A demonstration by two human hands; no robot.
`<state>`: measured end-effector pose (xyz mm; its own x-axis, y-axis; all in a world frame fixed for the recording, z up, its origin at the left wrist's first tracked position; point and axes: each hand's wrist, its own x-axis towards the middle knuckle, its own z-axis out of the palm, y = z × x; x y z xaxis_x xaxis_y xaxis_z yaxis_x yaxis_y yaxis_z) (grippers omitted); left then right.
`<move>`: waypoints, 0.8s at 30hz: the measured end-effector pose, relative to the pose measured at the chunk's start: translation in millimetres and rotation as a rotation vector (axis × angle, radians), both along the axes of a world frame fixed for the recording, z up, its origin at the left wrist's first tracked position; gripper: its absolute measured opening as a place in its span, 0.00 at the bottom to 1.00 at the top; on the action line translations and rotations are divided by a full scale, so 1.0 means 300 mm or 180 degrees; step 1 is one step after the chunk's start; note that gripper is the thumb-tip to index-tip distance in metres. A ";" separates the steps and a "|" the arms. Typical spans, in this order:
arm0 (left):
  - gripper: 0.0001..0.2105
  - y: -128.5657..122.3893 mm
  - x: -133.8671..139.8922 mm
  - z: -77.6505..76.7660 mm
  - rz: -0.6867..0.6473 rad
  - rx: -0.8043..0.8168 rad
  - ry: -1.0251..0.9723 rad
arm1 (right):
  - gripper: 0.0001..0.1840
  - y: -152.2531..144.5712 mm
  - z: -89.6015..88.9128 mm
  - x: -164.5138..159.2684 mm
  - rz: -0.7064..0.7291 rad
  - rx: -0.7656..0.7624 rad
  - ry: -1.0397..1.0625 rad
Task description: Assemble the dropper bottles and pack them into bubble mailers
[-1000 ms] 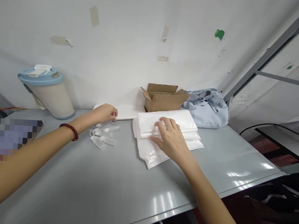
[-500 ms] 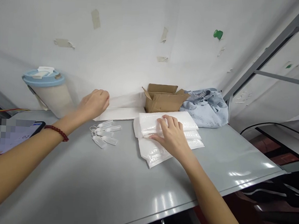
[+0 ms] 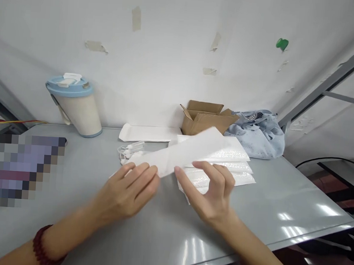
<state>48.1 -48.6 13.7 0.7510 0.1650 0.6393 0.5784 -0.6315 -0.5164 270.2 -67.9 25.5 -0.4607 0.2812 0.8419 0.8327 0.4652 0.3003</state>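
Observation:
A long white paper sheet (image 3: pixel 190 149), possibly a flat sleeve, is held tilted above the table by my left hand (image 3: pixel 128 189), whose fingers are closed on its near edge. My right hand (image 3: pixel 212 190) is at the sheet's lower right edge. Its thumb tip meets the edge, while the forefinger is bent and apart from the thumb. Behind and below the sheet lie several white bubble mailers (image 3: pixel 237 168), fanned in a pile. Small translucent plastic tubes with white loops (image 3: pixel 135 146) are partly covered by the sheet.
Against the wall lie flat white sleeves (image 3: pixel 153 134). An open cardboard box (image 3: pixel 207 120) and a light blue cloth bundle (image 3: pixel 257 135) stand to their right. At the left are a blue-lidded tumbler (image 3: pixel 79 110) and a blurred-out phone (image 3: pixel 25 167) on the grey table (image 3: pixel 113 244).
My left hand has come forward from near the white sleeves and now holds the paper sheet. My right hand has left the bubble mailers. The view has shifted left.

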 end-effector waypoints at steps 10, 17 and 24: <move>0.03 -0.026 -0.036 0.035 0.0652 -0.1173 -0.1459 | 0.09 0.010 -0.011 0.013 0.0166 -0.0645 -0.0339; 0.24 0.045 -0.145 0.114 0.1175 -0.5876 -0.3860 | 0.11 -0.007 -0.005 0.009 0.0407 -0.1255 -0.0221; 0.05 0.013 -0.105 0.082 0.0007 -0.6859 -0.2246 | 0.35 -0.049 0.025 -0.020 0.1218 -0.3037 -0.0773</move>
